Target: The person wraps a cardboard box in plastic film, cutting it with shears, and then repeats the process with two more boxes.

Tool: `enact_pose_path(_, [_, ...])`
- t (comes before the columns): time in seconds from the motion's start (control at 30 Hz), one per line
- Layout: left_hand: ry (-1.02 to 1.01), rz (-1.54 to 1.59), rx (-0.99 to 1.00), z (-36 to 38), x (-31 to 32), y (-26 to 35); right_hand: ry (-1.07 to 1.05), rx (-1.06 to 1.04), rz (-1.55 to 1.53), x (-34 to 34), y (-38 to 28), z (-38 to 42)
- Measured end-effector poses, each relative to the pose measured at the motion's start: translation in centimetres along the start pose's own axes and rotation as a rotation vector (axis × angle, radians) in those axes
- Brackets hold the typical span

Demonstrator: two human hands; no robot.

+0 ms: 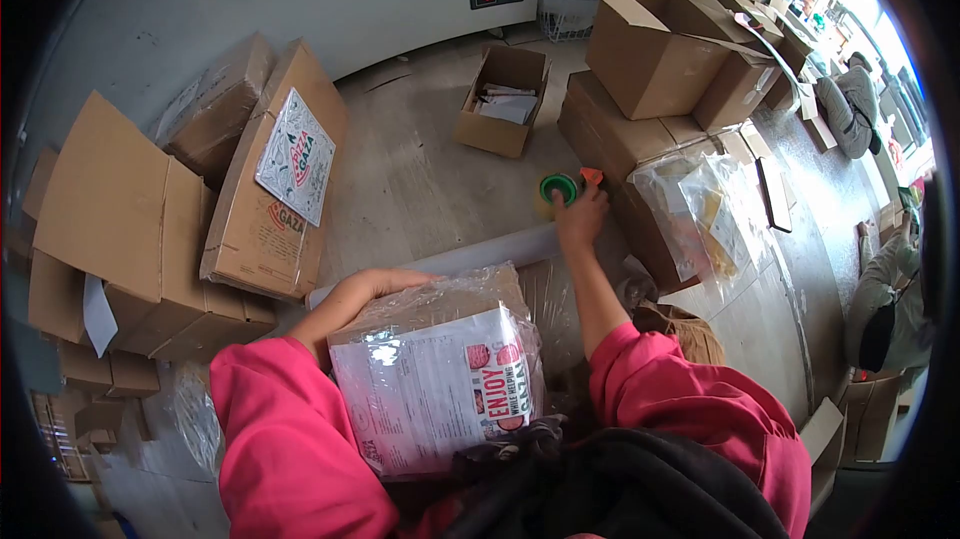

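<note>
A carton wrapped in clear stretch film sits close in front of my body, with a printed white sheet under the film. My left hand lies over its far edge, fingers stretched out flat. Out ahead to the right, my right hand has its fingers closed at a tape dispenser with an orange part and a green-cored roll, near the floor. Between my arms, just beyond the carton, a long pale roll lies crosswise, and clear film hangs beside the carton.
On the left stand an open carton and a pizza-branded carton. A small open box with papers sits on the floor ahead. Stacked cartons and plastic bags are at right. Another person's leg shows far right.
</note>
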State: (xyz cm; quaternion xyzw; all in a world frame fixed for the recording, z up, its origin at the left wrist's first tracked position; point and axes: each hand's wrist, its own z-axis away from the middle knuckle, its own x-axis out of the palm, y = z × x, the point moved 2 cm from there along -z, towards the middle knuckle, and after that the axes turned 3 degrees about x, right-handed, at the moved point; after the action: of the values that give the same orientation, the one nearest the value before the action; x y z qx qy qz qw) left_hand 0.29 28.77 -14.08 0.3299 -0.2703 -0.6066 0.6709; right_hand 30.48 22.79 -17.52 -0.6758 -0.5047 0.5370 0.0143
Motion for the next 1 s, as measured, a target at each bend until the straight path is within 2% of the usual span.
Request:
enact_pose_path(0.07, [0.066,-0.115,0.041,-0.3,-0.3,0.2,-0.217,0.356,0.021,2.1,2.9,-0.7])
enact_pose_path(0.1, [0.103,-0.153,0.038,-0.5,-0.5,0.3,-0.213,0.351,0.017,2.1,2.6,-1.1])
enact_pose_path(0.17, [0.166,-0.198,-0.038,-0.4,-0.9,-0.2,-0.415,0.306,0.080,3.4,2.0,-1.6])
enact_pose_path(0.2, [0.190,-0.210,-0.092,-0.4,-1.3,-0.6,-0.425,0.292,0.076,4.2,1.7,-2.0])
enact_pose_path(0.23, [0.224,-0.234,-0.206,-0.2,-1.6,-1.4,-0.440,0.174,0.114,5.1,1.3,-2.5])
enact_pose_path(0.27, [0.241,-0.211,-0.222,-0.4,-1.7,-1.8,-0.447,0.055,0.153,6.4,1.4,-3.0])
enact_pose_path(0.33, [0.230,-0.315,-0.183,-0.5,-2.2,-2.0,-0.401,-0.035,0.241,7.7,0.6,-4.4])
enact_pose_path(0.4, [0.284,-0.175,-0.017,0.8,-3.1,-2.6,-0.224,-0.059,0.264,6.9,-0.8,-5.7])
enact_pose_path(0.47, [0.700,-0.426,0.252,3.5,-6.3,-5.0,-0.118,-0.315,0.125,4.7,-2.7,-5.3])
enact_pose_path(0.53, [0.808,-0.401,0.161,8.6,-6.0,-7.5,-0.341,-0.678,-0.077,2.3,-3.7,-1.8])
enact_pose_path(0.6, [0.892,-0.382,0.089,11.0,-4.7,-10.7,-0.733,-0.906,-0.172,2.8,-0.6,3.9])
enact_pose_path(0.63, [0.922,-0.627,0.178,10.9,-2.5,-13.2,-0.747,-0.916,-0.167,3.0,-0.6,5.0])
enact_pose_path(0.67, [0.940,-0.876,0.268,10.6,-0.9,-14.6,-0.631,-1.002,-0.168,2.9,-0.8,6.5])
enact_pose_path(0.7, [0.941,-0.863,0.267,10.5,-0.5,-15.2,-0.509,-1.084,-0.169,2.6,-1.2,7.6])
enact_pose_path(0.77, [1.119,-1.130,0.116,10.3,-0.5,-15.2,-0.554,-1.040,-0.191,2.9,-2.5,7.5])
enact_pose_path(0.8, [1.117,-1.134,0.143,10.0,-0.5,-15.2,-0.585,-0.993,-0.212,3.0,-2.9,6.5])
enact_pose_path(0.83, [1.379,-0.938,0.081,9.5,-0.9,-14.6,-0.546,-0.991,-0.170,2.5,-2.8,4.1])
enact_pose_path(0.87, [1.625,-0.716,-0.028,10.2,-1.3,-14.9,-0.711,-1.015,-0.123,4.4,-2.9,3.2])
enact_pose_path(0.9, [1.640,-0.718,-0.023,9.9,-1.9,-14.8,-0.884,-1.037,-0.080,6.2,-3.0,2.9])
enact_pose_path(0.93, [1.739,-0.476,0.103,9.3,-2.3,-15.0,-0.809,-1.163,0.106,7.4,-2.9,2.9])
enact_pose_path(0.97, [1.822,-0.227,0.228,8.8,-2.8,-14.8,-0.805,-1.180,0.098,6.6,-4.5,2.6])
enact_pose_path(1.0, [1.661,0.155,0.429,9.3,-2.7,-11.8,-0.922,-1.107,-0.026,4.7,-7.4,2.5])
